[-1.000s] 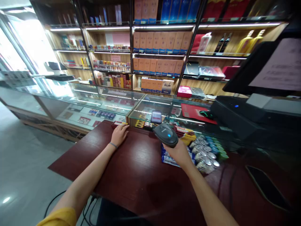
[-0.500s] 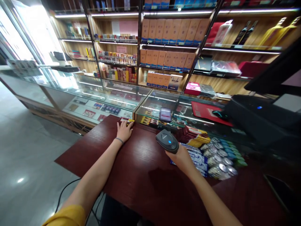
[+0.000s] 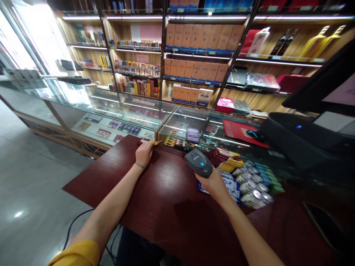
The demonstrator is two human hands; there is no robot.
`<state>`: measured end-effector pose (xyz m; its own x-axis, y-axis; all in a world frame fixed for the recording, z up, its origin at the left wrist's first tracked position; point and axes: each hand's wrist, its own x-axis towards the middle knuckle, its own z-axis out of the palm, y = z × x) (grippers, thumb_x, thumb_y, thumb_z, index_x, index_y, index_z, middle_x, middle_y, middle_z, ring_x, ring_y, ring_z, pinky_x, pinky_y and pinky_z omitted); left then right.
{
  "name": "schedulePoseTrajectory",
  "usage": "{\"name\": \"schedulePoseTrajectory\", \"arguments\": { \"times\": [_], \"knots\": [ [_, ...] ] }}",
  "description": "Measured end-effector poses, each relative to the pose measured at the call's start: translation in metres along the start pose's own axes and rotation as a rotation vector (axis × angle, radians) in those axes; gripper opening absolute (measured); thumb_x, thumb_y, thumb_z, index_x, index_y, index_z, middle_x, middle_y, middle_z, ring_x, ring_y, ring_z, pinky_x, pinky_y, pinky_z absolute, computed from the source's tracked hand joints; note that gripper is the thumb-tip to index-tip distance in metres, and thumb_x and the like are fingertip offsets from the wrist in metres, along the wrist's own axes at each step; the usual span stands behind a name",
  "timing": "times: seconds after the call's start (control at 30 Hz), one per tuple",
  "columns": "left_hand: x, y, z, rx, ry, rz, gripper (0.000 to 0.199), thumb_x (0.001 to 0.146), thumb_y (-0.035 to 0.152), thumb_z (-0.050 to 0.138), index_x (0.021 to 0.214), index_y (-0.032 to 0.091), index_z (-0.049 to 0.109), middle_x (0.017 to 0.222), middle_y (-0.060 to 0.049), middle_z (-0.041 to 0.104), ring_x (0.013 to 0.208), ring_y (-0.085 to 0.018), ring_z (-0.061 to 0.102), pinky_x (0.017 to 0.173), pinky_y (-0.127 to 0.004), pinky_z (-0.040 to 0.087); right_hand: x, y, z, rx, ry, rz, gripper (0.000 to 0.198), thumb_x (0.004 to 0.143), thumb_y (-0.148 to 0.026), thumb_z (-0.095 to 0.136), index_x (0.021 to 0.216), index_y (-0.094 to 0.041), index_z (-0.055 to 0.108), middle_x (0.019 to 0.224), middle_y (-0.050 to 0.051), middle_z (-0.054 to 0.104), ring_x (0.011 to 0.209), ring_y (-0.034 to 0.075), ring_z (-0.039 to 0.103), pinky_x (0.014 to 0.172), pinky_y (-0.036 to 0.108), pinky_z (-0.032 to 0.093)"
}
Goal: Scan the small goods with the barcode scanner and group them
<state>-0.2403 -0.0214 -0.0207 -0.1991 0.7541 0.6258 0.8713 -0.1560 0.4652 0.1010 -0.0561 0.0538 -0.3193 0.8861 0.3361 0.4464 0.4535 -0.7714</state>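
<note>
My left hand is at the far edge of the dark red tabletop, its fingers closed on a thin yellow-and-red packet. Part of the packet is hidden behind the fingers. In my right hand, a black barcode scanner with a lit blue light is held above the tabletop. Just right of the scanner are a stack of red-and-yellow packets, blue-and-white packets and several clear-lidded small jars.
Along the table's far side runs a glass display counter. A black register machine stands at right near a red mat. A phone lies at the right. Cables hang at lower left. Shelves with orange boxes line the back.
My left hand's fingers, spread over the packet before, have closed on it, and its yellow end now sticks out to the right. My right hand still holds the scanner in nearly the same place.
</note>
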Motion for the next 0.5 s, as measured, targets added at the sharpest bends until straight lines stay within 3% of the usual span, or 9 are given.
{"name": "schedulePoseTrajectory", "arguments": {
  "times": [0.13, 0.3, 0.4, 0.5],
  "knots": [
    [-0.004, 0.022, 0.008, -0.444, 0.102, -0.294, 0.023, 0.091, 0.034, 0.061, 0.111, 0.024, 0.066, 0.104, -0.007, 0.075, 0.104, -0.026, 0.069, 0.095, -0.037, 0.051, -0.001, -0.007, -0.002, -0.011, -0.026, 0.02, 0.037, 0.078, -0.035, 0.066, 0.112, -0.023, 0.06, 0.1, 0.006, 0.076, 0.097, 0.027, 0.071, 0.084, 0.034, 0.052],
    [-0.01, 0.052, 0.021, -1.285, -0.017, -0.733, 0.029, 0.084, 0.03, 0.069, 0.107, 0.021, 0.054, 0.101, -0.004, 0.072, 0.084, -0.018, 0.072, 0.081, -0.038, 0.06, -0.004, -0.015, -0.003, -0.139, -0.118, 0.071, 0.042, 0.078, -0.034, 0.065, 0.117, -0.027, 0.054, 0.096, 0.003, 0.075, 0.092, 0.028, 0.071, 0.078, 0.033, 0.05],
    [-0.014, 0.059, 0.024, -1.495, -0.027, -0.819, 0.034, 0.081, 0.024, 0.074, 0.106, 0.021, 0.051, 0.105, -0.004, 0.07, 0.086, -0.016, 0.072, 0.087, -0.042, 0.059, -0.004, -0.016, -0.001, -0.236, -0.151, 0.094, 0.05, 0.075, -0.031, 0.066, 0.123, -0.029, 0.05, 0.095, 0.002, 0.075, 0.089, 0.028, 0.071, 0.073, 0.031, 0.047],
    [-0.017, 0.06, 0.026, -1.521, -0.01, -0.817, 0.032, 0.082, 0.024, 0.074, 0.103, 0.022, 0.05, 0.107, -0.004, 0.069, 0.09, -0.016, 0.071, 0.094, -0.046, 0.057, -0.004, -0.017, 0.001, -0.336, -0.202, 0.114, 0.048, 0.075, -0.031, 0.066, 0.121, -0.029, 0.053, 0.092, 0.003, 0.075, 0.086, 0.029, 0.071, 0.068, 0.03, 0.044]
  ]
}}
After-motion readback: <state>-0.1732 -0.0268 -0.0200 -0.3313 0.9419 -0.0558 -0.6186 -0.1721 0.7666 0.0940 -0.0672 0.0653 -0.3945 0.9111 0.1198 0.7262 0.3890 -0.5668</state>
